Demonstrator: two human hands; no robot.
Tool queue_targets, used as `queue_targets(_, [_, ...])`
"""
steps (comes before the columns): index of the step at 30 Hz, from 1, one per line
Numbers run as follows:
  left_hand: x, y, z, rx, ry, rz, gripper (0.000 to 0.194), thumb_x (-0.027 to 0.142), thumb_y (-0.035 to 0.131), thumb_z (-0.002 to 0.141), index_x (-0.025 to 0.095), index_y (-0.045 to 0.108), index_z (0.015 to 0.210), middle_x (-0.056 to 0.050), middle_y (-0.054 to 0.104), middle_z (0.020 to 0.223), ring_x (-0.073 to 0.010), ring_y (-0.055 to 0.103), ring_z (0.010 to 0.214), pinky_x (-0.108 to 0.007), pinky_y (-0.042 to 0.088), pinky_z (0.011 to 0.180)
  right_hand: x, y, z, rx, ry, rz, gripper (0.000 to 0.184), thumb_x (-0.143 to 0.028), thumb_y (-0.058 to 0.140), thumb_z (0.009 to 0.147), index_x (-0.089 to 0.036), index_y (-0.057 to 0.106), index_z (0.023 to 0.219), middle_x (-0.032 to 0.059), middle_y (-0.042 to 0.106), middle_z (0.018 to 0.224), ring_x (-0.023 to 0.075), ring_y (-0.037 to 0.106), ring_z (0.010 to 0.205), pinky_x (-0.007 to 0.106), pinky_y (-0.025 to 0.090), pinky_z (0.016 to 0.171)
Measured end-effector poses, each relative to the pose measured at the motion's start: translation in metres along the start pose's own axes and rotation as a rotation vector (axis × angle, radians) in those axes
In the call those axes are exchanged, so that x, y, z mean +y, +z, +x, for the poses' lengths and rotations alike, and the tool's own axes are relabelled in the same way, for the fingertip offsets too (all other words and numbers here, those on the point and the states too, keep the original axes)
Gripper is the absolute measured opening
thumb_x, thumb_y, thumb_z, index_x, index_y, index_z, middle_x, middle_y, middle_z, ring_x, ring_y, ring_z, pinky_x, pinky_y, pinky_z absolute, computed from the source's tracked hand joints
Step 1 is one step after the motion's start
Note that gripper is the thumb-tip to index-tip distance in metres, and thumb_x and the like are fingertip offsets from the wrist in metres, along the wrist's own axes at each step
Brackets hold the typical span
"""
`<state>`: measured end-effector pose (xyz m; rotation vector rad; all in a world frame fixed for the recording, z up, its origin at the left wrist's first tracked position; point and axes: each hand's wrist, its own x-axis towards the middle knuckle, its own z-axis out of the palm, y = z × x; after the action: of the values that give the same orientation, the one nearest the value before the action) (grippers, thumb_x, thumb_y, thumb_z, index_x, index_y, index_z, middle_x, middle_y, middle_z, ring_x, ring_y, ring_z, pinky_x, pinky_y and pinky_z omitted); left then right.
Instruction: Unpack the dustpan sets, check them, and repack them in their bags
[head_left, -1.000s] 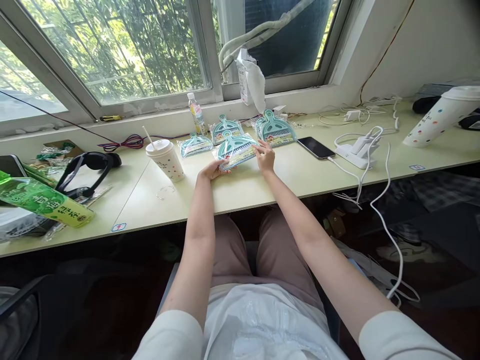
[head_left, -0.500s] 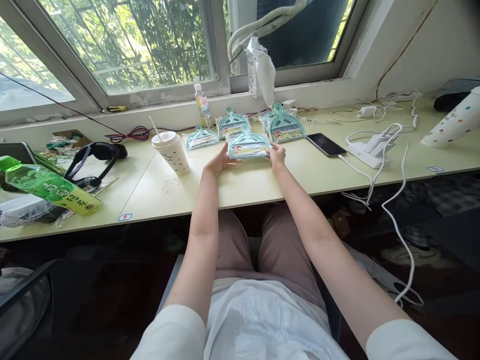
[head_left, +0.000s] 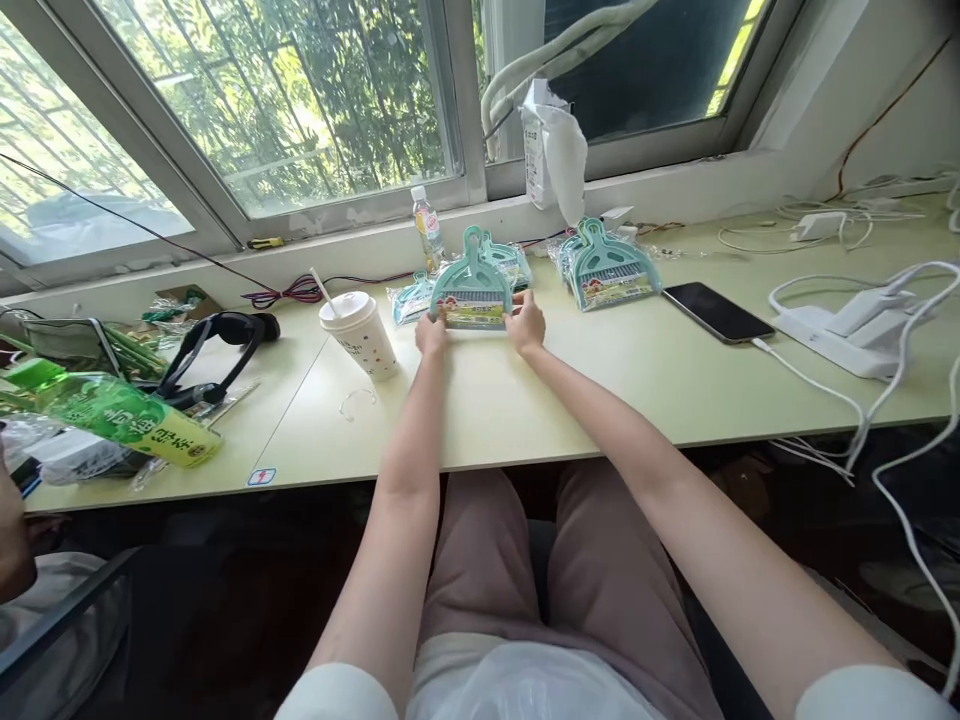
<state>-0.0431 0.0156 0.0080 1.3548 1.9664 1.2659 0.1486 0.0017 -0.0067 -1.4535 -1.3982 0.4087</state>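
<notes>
Two bare hands centre stage on my head view, and both are clamped on one prize: the left hand (head_left: pixel 430 335) grips the near left corner, the right hand (head_left: pixel 526 324) the right edge, well apart from each other, and between them sits a mint-green, fan-shaped plastic dustpan set (head_left: pixel 471 283) with greyish bristles and a colourful printed label. Its looped handle points up and away, towards the window; whether its lower edge touches the pale yellow-green tabletop (head_left: pixel 592 400), I cannot tell from here.

Just behind it, partly hidden, another mint-green wrapped pack (head_left: pixel 511 264) peeks out! At its left, a low mint-green pack in clear plastic (head_left: pixel 411 300) lies flat; off to the right, clear of the fingers, I have a mint-green wrapped bundle (head_left: pixel 611 272) with its label facing me.

Moving outward: left of the hands stands a white spotted paper cup (head_left: pixel 361 338) with a straw, and by the wall a small clear bottle with a white cap (head_left: pixel 427 230). Over to the right lies a black-screened phone (head_left: pixel 718 312), plugged into a white cable. Far left, black headphones (head_left: pixel 214 365) rest near a tilted green-capped tea bottle (head_left: pixel 116 417).
</notes>
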Motion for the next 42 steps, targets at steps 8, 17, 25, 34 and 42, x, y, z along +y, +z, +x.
queue_targets(8, [-0.014,-0.013,0.032,0.272,-0.156,0.349,0.039,0.033,0.058,0.093,0.015,0.064,0.127,-0.018,0.048,0.150,-0.0348,0.039,0.144,-0.048,0.037,0.117,-0.016,0.065,0.035,-0.178,-0.112,-0.187,0.034,-0.011,0.061,0.088,-0.017,0.056,0.120,0.0124,0.073,0.116,0.0286,0.067,0.104,0.038,0.051,0.086])
queue_targets(17, [-0.016,-0.008,0.083,0.434,-0.304,0.347,0.044,0.029,0.043,0.098,0.006,0.059,0.133,-0.027,0.042,0.154,-0.0369,0.034,0.150,-0.055,0.024,0.123,-0.033,0.109,0.062,-0.146,-0.321,-0.350,0.031,-0.019,0.063,0.092,-0.016,0.061,0.122,0.0156,0.073,0.115,0.0315,0.059,0.121,0.050,0.038,0.105])
queue_targets(25, [-0.027,-0.019,0.127,0.339,-0.231,0.379,0.049,0.033,0.042,0.096,0.016,0.056,0.139,-0.016,0.029,0.167,-0.0315,0.023,0.156,-0.054,0.024,0.124,-0.031,0.127,0.075,-0.111,-0.413,-0.424,0.030,-0.024,0.060,0.093,-0.017,0.062,0.123,0.0136,0.074,0.112,0.0300,0.057,0.126,0.061,0.014,0.124])
queue_targets(34, [-0.025,-0.015,0.121,0.389,-0.268,0.386,0.041,0.025,0.038,0.096,0.012,0.061,0.128,-0.022,0.053,0.144,-0.0347,0.044,0.141,-0.047,0.035,0.116,-0.032,0.127,0.071,-0.164,-0.461,-0.378,0.026,-0.024,0.056,0.094,-0.019,0.065,0.118,0.0134,0.070,0.125,0.0340,0.049,0.133,0.073,0.005,0.122])
queue_targets(42, [-0.014,-0.011,0.105,0.418,-0.211,0.390,0.047,0.015,0.043,0.094,0.017,0.045,0.141,-0.024,0.054,0.139,-0.0358,0.044,0.139,-0.052,0.037,0.109,-0.031,0.128,0.069,-0.226,-0.509,-0.357,0.022,-0.026,0.056,0.096,-0.018,0.072,0.109,0.0135,0.065,0.136,0.0352,0.046,0.137,0.074,-0.006,0.122])
